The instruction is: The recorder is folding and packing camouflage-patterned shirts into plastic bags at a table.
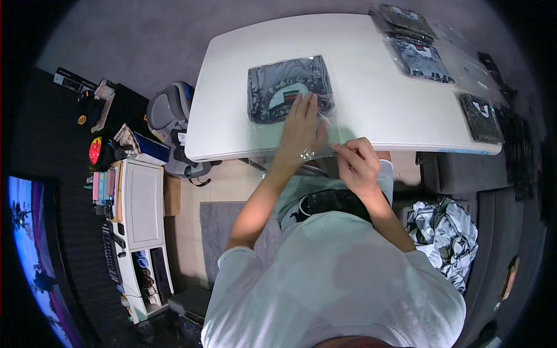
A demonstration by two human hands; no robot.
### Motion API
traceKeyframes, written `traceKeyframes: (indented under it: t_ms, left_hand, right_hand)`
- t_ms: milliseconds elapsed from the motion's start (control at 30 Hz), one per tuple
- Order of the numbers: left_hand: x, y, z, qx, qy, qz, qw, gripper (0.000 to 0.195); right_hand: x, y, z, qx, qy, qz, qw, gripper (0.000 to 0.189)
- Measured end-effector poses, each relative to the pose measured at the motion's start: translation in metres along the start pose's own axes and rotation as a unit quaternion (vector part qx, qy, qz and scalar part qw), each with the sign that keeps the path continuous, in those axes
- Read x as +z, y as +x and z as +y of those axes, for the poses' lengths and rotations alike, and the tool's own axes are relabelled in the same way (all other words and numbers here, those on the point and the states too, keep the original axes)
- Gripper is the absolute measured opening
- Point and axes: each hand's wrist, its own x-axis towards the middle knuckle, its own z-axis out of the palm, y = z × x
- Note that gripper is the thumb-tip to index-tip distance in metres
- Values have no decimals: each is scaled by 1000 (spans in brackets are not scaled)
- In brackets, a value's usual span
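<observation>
A folded, patterned grey garment (270, 76) lies inside a clear plastic bag (265, 139) on the white table (230, 56). Under the plastic, a pale insert with a dark label shows on the garment. My left hand (302, 126) lies over the bag's lower part, fingers stretched onto the garment; its wrist is at the table's near edge, and the plastic seems to cover part of it. My right hand (359, 163) pinches the bag's lower right corner between thumb and fingers, just off the near edge.
Bagged garments (422, 58) are stacked at the table's far right, beside loose clear bags (470, 71). Another bagged dark garment (481, 117) lies at the right end. Crumpled clothes (444, 239) rest on a grey sofa (496, 226). A child car seat (167, 108) stands left, near a white cabinet (143, 204).
</observation>
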Motion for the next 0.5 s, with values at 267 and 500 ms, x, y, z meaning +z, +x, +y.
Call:
traceKeyframes:
  t_ms: [267, 500]
  left_hand:
    - [23, 26, -10, -20, -35, -44, 998, 46]
    - [23, 28, -17, 62, 17, -115, 991, 46]
  right_hand:
    - [0, -2, 1, 15, 6, -22, 1000, 44]
    - [4, -9, -6, 43, 24, -62, 997, 46]
